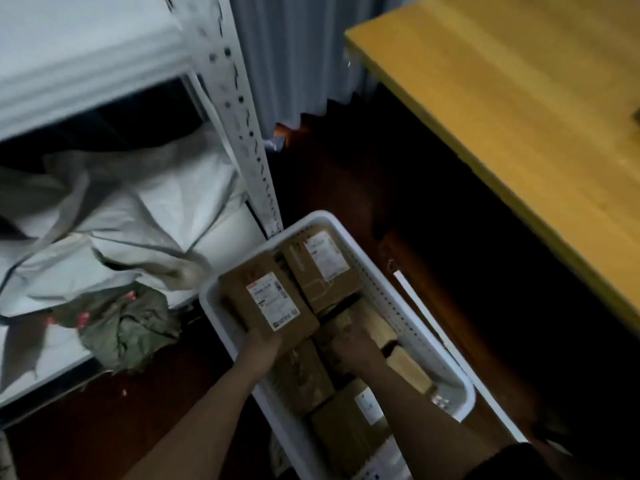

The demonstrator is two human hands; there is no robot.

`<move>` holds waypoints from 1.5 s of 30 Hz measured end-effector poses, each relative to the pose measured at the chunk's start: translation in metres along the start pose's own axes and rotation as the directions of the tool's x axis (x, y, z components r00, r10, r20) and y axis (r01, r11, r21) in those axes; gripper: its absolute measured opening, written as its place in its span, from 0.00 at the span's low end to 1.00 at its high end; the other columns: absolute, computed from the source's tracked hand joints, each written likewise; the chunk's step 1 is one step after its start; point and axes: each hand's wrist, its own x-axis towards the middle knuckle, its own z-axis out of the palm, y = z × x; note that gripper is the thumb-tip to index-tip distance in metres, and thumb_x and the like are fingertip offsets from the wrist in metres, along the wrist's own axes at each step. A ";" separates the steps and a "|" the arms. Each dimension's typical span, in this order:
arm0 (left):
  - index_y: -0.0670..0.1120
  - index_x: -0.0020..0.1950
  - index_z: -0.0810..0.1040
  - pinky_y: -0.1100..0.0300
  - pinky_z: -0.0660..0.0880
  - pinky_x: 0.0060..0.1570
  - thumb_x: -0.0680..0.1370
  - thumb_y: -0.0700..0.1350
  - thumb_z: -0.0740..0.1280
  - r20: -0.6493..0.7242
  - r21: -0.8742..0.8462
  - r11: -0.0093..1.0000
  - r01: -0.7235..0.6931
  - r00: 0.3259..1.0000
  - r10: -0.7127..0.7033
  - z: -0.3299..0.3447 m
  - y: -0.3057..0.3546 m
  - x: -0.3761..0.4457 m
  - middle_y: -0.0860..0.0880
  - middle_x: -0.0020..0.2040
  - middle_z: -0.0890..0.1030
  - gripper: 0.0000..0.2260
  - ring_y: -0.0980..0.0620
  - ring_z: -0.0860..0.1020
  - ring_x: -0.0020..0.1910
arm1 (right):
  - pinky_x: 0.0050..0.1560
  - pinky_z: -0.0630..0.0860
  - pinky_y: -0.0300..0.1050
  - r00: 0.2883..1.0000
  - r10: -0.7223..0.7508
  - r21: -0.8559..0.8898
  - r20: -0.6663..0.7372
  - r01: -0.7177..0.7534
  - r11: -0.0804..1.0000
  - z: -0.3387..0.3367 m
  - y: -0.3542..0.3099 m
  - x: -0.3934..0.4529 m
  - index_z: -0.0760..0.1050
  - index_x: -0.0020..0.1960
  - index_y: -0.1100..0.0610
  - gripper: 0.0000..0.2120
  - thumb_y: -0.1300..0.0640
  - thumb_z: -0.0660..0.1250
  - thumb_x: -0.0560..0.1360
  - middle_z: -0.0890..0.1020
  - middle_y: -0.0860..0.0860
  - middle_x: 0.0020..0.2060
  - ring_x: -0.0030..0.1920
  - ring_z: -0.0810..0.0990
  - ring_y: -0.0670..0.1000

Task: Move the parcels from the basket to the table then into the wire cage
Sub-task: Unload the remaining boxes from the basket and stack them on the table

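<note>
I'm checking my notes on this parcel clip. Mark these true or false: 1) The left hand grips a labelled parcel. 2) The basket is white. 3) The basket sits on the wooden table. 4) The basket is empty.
1) True: the left hand grips the labelled parcel.
2) True: the basket is white.
3) False: it sits on the dark floor beside the wooden table.
4) False: it holds several parcels; the right hand reaches among them.

Both forearms reach down, left hand gripping, right hand curled, fingers hidden.
</note>
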 end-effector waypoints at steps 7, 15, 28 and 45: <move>0.48 0.74 0.65 0.54 0.71 0.61 0.79 0.55 0.64 -0.155 -0.273 0.944 0.187 0.960 -0.235 0.027 -0.068 0.077 0.47 0.66 0.72 0.25 0.45 0.73 0.60 | 0.54 0.79 0.54 0.999 -0.021 0.268 0.030 0.012 0.963 0.087 0.043 0.111 0.76 0.57 0.51 0.27 0.33 0.58 0.68 0.82 0.50 0.53 0.51 0.81 0.50; 0.47 0.75 0.64 0.57 0.73 0.56 0.78 0.55 0.65 -0.121 -0.529 0.829 0.183 0.950 -0.287 0.036 -0.105 0.104 0.47 0.67 0.74 0.28 0.48 0.75 0.60 | 0.56 0.71 0.42 0.996 0.075 0.594 0.042 -0.085 0.800 0.097 0.018 0.124 0.63 0.74 0.58 0.28 0.47 0.64 0.79 0.72 0.53 0.67 0.59 0.73 0.49; 0.52 0.70 0.61 0.54 0.74 0.50 0.78 0.53 0.65 -0.308 -0.586 0.809 -0.042 0.935 -0.174 0.026 -0.056 -0.038 0.51 0.57 0.73 0.23 0.54 0.75 0.50 | 0.29 0.72 0.30 0.989 0.133 0.817 0.063 -0.127 0.563 0.067 -0.004 0.005 0.66 0.58 0.59 0.21 0.48 0.70 0.75 0.75 0.53 0.48 0.41 0.75 0.47; 0.53 0.65 0.70 0.48 0.74 0.58 0.77 0.48 0.67 -0.086 -0.360 0.828 -0.429 0.899 0.428 0.013 0.150 -0.262 0.46 0.63 0.75 0.17 0.45 0.75 0.59 | 0.44 0.80 0.46 0.967 0.017 0.911 -0.255 0.234 0.340 -0.135 -0.057 -0.251 0.61 0.73 0.51 0.27 0.47 0.65 0.77 0.78 0.52 0.57 0.53 0.81 0.52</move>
